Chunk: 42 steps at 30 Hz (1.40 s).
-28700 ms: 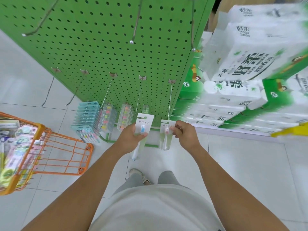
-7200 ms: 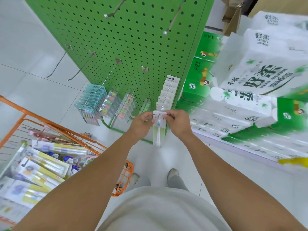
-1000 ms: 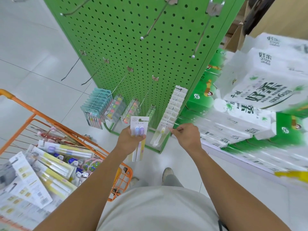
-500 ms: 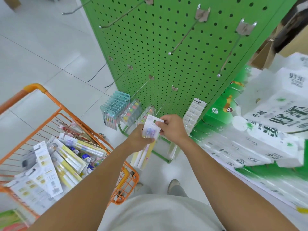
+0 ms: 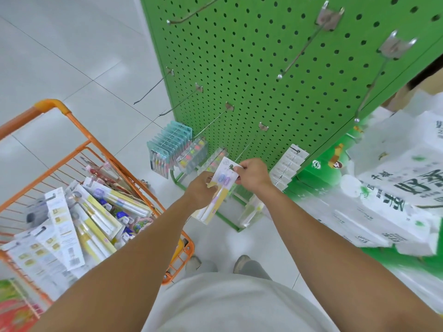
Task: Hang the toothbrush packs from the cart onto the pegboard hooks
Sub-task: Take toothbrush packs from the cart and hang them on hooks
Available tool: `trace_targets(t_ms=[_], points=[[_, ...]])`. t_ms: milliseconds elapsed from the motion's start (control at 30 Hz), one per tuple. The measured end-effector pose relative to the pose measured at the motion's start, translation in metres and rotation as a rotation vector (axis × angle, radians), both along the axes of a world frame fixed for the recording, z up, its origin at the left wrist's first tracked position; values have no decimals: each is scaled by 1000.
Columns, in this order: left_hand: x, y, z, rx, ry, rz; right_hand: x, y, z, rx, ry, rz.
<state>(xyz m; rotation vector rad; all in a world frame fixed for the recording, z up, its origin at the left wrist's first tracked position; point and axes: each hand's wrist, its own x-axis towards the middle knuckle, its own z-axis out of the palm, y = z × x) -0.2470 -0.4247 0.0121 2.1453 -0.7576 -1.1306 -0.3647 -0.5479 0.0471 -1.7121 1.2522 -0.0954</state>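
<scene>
A shopper's left hand (image 5: 201,191) and right hand (image 5: 251,174) both pinch a twin toothbrush pack (image 5: 221,188), fingers curled on its card, just below a bare hook (image 5: 249,144) on the green pegboard (image 5: 275,75). More packs fill the orange cart (image 5: 79,149) at left.

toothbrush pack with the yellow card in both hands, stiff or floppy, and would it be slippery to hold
The toothbrush pack probably stays fairly stiff: it hangs flat from the left hand and right hand, unbent, though held only near its top. It seems light, since fingertip pinches carry it. Its clear plastic front may be a bit slippery; the card edge likely gives the better grip.
</scene>
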Motion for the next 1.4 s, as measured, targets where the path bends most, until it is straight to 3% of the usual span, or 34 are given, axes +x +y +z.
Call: trace_targets(t_ms=[300,533,667,733,867,967,1167,1300,1400], points=[[13,5,-4,-86,120,151,7,-72,25,-261,146,-112],[3,18,7,-119,102,256,-5,-75,33,-369,19,-291],[-4,58,13,-74,60,383,-13,0,29,-441,-154,-183],[0,92,6,-46,-19,489,-6,42,19,-367,-215,47],[18,161,-6,39,-120,698,32,114,-14,-7,-103,626],[41,211,-13,87,-177,838,65,159,-33,30,-35,792],[104,303,-37,248,-268,1076,159,226,-50,63,79,832],[154,343,-63,302,-212,989,230,267,-70,92,102,726],[178,345,-83,267,-145,893,272,288,-98,2,207,706]])
